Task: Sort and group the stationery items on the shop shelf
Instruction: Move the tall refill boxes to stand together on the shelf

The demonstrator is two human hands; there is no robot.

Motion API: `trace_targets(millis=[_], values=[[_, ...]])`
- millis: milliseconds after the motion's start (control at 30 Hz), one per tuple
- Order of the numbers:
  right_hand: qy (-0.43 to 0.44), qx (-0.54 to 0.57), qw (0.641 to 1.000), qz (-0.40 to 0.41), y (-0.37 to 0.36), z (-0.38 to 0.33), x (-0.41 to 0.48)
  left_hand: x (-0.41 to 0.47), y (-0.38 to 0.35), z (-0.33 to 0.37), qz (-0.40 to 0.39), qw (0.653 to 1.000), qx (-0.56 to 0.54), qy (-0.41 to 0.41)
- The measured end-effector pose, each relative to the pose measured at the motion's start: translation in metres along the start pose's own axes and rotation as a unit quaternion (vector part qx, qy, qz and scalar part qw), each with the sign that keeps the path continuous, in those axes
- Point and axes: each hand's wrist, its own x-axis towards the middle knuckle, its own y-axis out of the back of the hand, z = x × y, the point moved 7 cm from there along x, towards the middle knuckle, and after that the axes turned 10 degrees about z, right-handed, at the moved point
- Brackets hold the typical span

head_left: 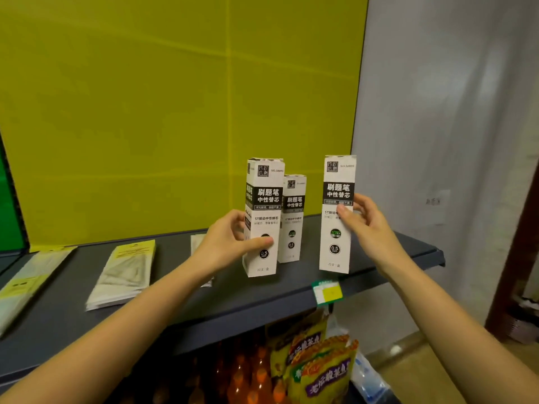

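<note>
Head view: each hand (left hand (230, 243), right hand (366, 221)) grips an upright refill box, left box (262, 220) and right box (337, 225), and nudging the far box (292, 220) could topple it.

Three refill boxes stand on the shelf (291, 293): left box (262, 205), middle box (293, 217) behind it, right box (337, 243) apart. Flat packets (124, 275), seemingly stacked, lie further left.

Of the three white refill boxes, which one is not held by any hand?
The middle box, standing further back on the shelf. The left hand grips the left box; the right hand grips the right box.
</note>
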Motion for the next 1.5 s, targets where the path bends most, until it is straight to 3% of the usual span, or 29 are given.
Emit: trace_targets(millis=[300,700,867,1500], values=[[-0.034,0.048,0.988,-0.144,0.001,0.070,0.061,0.019,-0.027,-0.029,0.093,0.993,0.016,0.063],[-0.018,0.108,0.958,-0.265,-0.040,0.098,0.080,0.030,-0.049,-0.037,0.073,0.994,0.026,0.075],[-0.023,0.041,0.941,-0.336,-0.052,0.117,0.071,0.032,-0.057,-0.037,0.055,0.995,0.022,0.077],[-0.051,0.041,0.949,-0.309,-0.032,0.124,0.070,0.036,-0.095,-0.037,0.042,0.996,0.009,0.081]])
